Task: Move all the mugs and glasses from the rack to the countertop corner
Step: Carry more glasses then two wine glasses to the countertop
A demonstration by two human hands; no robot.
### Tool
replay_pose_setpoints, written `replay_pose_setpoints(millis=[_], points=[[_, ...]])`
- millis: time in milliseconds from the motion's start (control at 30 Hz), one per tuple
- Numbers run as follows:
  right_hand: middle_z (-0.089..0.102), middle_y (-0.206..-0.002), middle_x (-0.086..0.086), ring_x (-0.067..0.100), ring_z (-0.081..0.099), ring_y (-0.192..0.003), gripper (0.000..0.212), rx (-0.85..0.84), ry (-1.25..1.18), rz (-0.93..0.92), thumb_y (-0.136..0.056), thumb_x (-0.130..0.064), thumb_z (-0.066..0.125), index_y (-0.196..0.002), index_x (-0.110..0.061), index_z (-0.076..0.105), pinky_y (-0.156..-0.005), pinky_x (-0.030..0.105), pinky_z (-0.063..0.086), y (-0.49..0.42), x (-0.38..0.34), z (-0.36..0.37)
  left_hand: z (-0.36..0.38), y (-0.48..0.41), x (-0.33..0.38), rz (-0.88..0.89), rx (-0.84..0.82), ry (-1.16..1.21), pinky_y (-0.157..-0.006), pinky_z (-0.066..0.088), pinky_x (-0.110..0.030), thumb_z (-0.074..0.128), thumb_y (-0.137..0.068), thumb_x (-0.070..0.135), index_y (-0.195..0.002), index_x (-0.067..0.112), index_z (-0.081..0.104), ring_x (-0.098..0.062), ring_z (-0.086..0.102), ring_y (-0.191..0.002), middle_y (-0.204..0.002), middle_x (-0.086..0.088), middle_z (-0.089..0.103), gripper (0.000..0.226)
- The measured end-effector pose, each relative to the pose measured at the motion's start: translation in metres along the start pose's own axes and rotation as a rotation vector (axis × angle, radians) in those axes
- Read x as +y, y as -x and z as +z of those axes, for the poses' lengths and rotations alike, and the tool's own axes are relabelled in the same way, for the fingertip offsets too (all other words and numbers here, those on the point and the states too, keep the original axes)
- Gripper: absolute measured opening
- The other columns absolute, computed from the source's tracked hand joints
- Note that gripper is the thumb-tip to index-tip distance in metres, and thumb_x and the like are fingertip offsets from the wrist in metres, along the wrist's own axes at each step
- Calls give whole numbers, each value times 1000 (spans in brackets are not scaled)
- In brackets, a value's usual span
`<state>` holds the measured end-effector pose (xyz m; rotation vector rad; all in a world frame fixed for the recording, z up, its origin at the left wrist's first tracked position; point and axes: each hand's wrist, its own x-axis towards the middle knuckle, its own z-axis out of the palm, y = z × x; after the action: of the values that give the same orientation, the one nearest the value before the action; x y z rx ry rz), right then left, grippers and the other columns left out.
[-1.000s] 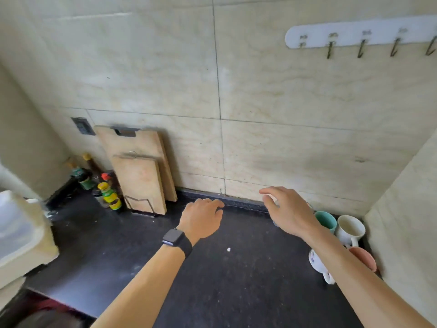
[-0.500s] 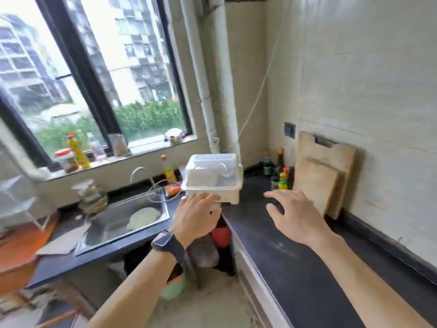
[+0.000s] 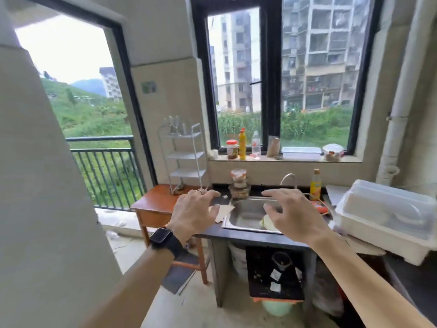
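A white wire rack point(image 3: 183, 157) with three shelves stands on a small wooden table point(image 3: 156, 204) beside the balcony door. Clear stemmed glasses point(image 3: 175, 125) stand on its top shelf; the lower shelves look bare. My left hand point(image 3: 195, 213), with a black watch on the wrist, hovers open in front of the table and counter edge. My right hand point(image 3: 290, 214) hovers open over the steel sink point(image 3: 246, 214). Neither hand holds anything. The corner with the mugs is out of view.
A white lidded dish box point(image 3: 383, 221) sits on the dark counter at right. Jars point(image 3: 239, 184) and a yellow bottle point(image 3: 315, 185) stand behind the sink, more bottles on the windowsill point(image 3: 283, 158). A wall point(image 3: 47, 209) fills the left.
The view has swung left, from the counter corner with the mugs, past the dish box, to the sink, window and rack. Both hands stay empty and raised.
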<state>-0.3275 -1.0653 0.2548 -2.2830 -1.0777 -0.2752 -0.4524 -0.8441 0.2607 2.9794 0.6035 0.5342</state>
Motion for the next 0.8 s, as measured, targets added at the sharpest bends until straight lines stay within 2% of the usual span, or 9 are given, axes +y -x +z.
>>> replay_pose_setpoints(millis=[133,333,433,600,733,800], points=[[60,-139,-10,13,42,-136,40,-26,-43,-60,-98,-35,55,-137,-30,58,-110,26,34,-61,-64,65,-15,-11,-111,-81,19,-35,-103,43,-42,46,-95,48,-137,39,50,-19,54,-125,-134,5,61,43],[61,-137,-8,16,44,-135,39,-19,-74,-126,-98,-36,54,-137,-31,57,-112,32,34,-152,-143,135,-37,-45,-240,-176,29,-31,-101,45,-44,45,-96,47,-139,36,49,-22,56,-120,-129,1,63,44],[60,-139,-7,17,42,-137,41,-26,-51,-149,-99,-37,52,-139,-29,55,-111,34,35,-190,-166,158,-39,-71,-282,-198,38,-13,-100,45,-45,45,-96,47,-138,34,50,-22,57,-118,-124,1,64,44],[60,-140,-9,14,42,-137,40,-26,-41,-164,-100,-39,51,-139,-31,54,-106,29,33,-256,-177,198,-25,-119,-328,-196,63,80,-101,45,-44,46,-99,45,-141,33,48,-21,54,-123,-133,0,60,43],[61,-138,-10,13,43,-135,41,-15,-47,-172,-99,-39,53,-139,-32,54,-101,23,32,-317,-169,237,1,-170,-361,-194,42,103,-94,49,-44,45,-99,46,-141,35,47,-23,57,-109,-119,-2,64,43],[61,-139,-9,14,44,-135,41,-8,-43,-186,-99,-38,53,-139,-32,54,-104,27,35,-355,-162,258,15,-204,-381,-195,34,82,-94,49,-44,44,-98,47,-139,37,48,-23,57,-112,-122,-1,63,42]])
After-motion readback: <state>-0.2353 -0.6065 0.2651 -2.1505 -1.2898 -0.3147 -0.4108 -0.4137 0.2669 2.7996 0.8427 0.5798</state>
